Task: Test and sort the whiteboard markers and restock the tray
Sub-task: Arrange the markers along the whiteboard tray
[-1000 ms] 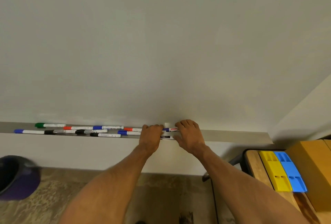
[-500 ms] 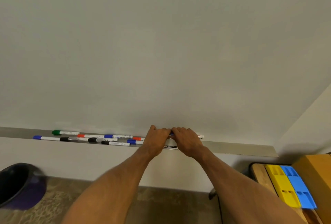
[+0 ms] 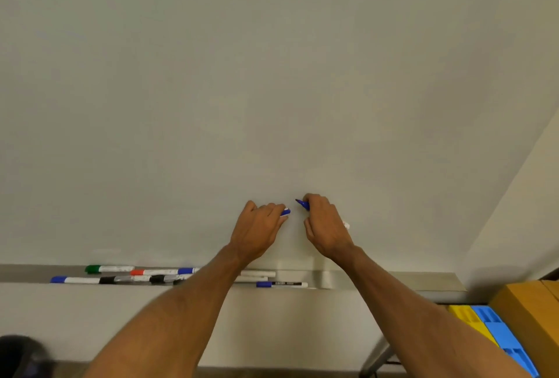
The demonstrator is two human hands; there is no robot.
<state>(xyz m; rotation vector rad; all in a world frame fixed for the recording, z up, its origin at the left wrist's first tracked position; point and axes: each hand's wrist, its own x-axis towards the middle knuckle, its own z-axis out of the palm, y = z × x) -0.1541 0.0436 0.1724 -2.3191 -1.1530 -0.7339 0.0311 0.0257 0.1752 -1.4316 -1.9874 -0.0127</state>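
Both hands are raised in front of the whiteboard (image 3: 272, 75), above the metal tray (image 3: 393, 279). My right hand (image 3: 325, 226) grips an uncapped blue marker (image 3: 302, 204), its tip pointing up-left at the board. My left hand (image 3: 257, 226) holds the blue cap (image 3: 285, 212) a short gap away from the tip. Several markers lie in the tray: a green one (image 3: 109, 269), a red one (image 3: 154, 272), a blue one (image 3: 74, 280), black ones (image 3: 163, 278) and a blue-capped one (image 3: 281, 284) below my hands.
At the lower right stand a brown cardboard box (image 3: 526, 317) and yellow (image 3: 465, 315) and blue (image 3: 502, 335) plastic bins on a table. A dark round bin (image 3: 18, 353) sits on the floor at the lower left.
Both hands have lifted from the tray up to the board with a blue marker. The cap has been pulled off and now sits in my left hand, apart from the marker.
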